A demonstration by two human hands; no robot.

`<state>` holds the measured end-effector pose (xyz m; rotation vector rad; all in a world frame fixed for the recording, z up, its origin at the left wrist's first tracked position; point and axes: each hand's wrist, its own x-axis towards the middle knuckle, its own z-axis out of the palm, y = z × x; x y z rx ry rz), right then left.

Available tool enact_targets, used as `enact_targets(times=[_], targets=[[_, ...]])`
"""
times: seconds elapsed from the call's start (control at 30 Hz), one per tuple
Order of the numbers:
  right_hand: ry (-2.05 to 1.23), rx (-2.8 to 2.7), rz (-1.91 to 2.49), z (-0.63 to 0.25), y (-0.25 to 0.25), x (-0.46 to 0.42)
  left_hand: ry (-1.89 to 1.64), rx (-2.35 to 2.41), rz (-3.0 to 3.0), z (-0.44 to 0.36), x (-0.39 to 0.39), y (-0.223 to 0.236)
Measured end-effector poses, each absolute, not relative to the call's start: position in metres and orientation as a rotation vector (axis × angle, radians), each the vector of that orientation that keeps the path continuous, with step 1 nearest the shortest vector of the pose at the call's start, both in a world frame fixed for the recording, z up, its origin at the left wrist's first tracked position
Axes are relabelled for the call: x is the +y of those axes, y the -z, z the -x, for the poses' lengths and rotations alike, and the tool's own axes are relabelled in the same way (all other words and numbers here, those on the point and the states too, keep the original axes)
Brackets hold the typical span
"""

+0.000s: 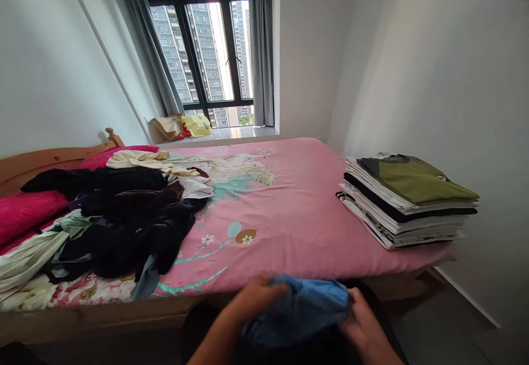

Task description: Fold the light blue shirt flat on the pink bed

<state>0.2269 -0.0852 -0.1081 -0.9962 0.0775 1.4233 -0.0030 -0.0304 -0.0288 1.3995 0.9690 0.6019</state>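
Observation:
A bunched blue piece of clothing (308, 307) is held between my two hands, low in the view, over my lap and in front of the bed's edge. My left hand (260, 296) grips its left side, though motion blurs the fingers. At the right end, my right hand (357, 315) pinches the cloth near its corner. Folds hide the garment's exact kind. Beyond it lies the bed with a pink flowered sheet (289, 216).
A loose heap of mostly black clothes (136, 222) covers the bed's left side, beside magenta pillows (31, 213). On the right stands a stack of folded clothes (407, 202), an olive shirt on top. Paper and yellow bags (196, 125) sit by the window.

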Motion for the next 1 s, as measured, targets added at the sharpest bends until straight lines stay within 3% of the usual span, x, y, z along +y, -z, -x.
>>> enact_targets(times=[0.23,0.43,0.63,0.8,1.0], targets=[[-1.213,0.156,0.803,-0.294,0.113,-0.1,-1.149,0.836,-0.823,0.055,-0.009,-0.025],[-1.224,-0.183,0.965,-0.277,0.08,-0.107,-0.925,0.661,-0.954,0.049,-0.022,-0.038],[-1.582,-0.59,1.206,-0.212,0.092,-0.117,-0.721,0.467,-1.062,0.044,-0.03,-0.07],[-1.902,-0.71,0.865,-0.178,0.078,-0.116,-0.773,0.552,-1.071,0.052,-0.048,-0.108],[-1.554,-0.63,1.046,-0.222,0.019,-0.077,-0.911,0.809,-1.264,0.073,-0.035,-0.128]])
